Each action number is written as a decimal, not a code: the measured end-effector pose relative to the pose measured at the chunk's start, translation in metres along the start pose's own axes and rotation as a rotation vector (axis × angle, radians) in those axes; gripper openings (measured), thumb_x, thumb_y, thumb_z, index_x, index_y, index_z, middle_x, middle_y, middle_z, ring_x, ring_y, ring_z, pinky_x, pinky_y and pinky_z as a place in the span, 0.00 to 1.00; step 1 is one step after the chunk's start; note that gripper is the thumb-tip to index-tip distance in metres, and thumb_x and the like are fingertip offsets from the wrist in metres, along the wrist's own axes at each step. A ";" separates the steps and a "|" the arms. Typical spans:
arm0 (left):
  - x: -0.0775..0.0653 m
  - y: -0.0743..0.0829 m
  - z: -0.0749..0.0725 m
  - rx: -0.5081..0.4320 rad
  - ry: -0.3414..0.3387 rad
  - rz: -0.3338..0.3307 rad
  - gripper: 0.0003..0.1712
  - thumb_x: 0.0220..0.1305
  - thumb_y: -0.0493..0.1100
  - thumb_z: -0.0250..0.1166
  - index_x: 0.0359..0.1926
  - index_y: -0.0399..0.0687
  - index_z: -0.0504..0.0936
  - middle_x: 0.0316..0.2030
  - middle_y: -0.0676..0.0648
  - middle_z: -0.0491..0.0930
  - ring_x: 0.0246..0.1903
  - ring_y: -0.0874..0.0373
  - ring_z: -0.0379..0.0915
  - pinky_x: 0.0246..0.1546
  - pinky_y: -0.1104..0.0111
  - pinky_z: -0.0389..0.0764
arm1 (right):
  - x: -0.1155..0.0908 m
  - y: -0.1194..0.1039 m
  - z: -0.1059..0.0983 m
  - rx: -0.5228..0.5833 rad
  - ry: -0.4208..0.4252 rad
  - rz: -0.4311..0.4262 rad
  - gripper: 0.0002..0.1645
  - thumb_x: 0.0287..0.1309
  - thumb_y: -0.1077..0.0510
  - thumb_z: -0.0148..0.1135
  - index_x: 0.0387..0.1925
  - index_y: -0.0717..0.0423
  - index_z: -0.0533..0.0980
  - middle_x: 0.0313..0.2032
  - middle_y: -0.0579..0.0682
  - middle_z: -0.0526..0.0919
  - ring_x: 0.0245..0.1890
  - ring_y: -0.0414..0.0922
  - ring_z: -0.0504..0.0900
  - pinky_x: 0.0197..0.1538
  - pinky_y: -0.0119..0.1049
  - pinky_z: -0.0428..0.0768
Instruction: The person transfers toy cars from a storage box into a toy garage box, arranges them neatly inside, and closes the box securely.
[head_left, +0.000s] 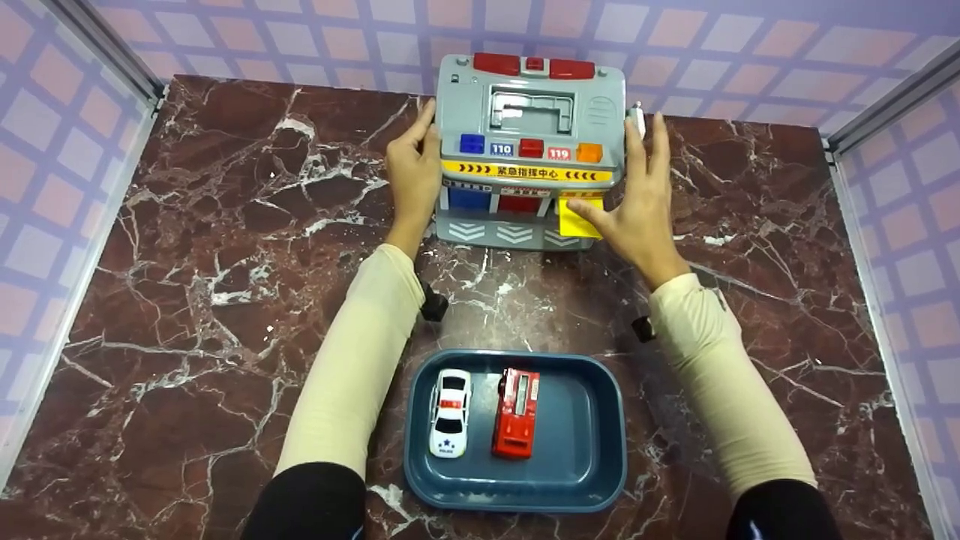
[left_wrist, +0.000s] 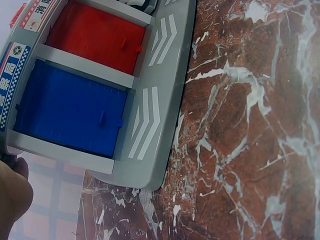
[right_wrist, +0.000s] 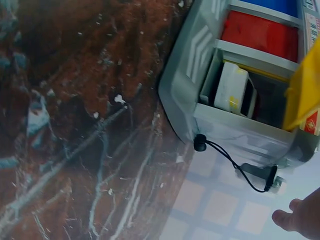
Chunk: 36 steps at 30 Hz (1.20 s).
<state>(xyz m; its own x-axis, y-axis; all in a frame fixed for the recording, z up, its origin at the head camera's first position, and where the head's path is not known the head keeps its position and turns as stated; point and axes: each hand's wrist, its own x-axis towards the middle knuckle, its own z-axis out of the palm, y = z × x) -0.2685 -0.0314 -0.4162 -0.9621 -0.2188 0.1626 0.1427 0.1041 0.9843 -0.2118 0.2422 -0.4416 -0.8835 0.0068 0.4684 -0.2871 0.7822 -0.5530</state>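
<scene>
A grey toy emergency station (head_left: 461, 105) stands at the back of the table, with a carry handle and coloured lights on its roof. My left hand (head_left: 415, 169) rests against its left side, some fingers hidden. On the other side my right hand (head_left: 643, 202) is spread, fingers straight beside the wall, thumb over the raised yellow door (head_left: 579, 219). Behind that door sits a white toy vehicle (right_wrist: 231, 88), partly inside the bay. The blue door (left_wrist: 72, 107) and the red door (left_wrist: 97, 37) are down.
Nearer the front, a dark blue tray (head_left: 581, 420) holds a white police car (head_left: 450, 416) and a red toy truck (head_left: 516, 412). A small item on a black cord (right_wrist: 227, 157) hangs at the station's right side. Checkered walls (head_left: 330, 37) enclose the marbled table (head_left: 247, 247).
</scene>
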 end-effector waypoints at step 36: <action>0.000 -0.003 0.000 -0.035 -0.006 0.021 0.20 0.72 0.27 0.54 0.63 0.30 0.73 0.65 0.39 0.72 0.70 0.54 0.65 0.67 0.83 0.62 | -0.009 0.012 0.021 -0.111 -0.056 0.070 0.63 0.36 0.34 0.81 0.73 0.39 0.60 0.78 0.57 0.44 0.76 0.56 0.47 0.73 0.54 0.50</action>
<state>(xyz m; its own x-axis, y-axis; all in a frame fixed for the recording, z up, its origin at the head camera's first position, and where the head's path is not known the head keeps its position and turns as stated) -0.2695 -0.0317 -0.4193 -0.9601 -0.2114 0.1829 0.1707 0.0746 0.9825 -0.2151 0.2388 -0.4671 -0.9199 0.0314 0.3908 -0.1843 0.8451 -0.5018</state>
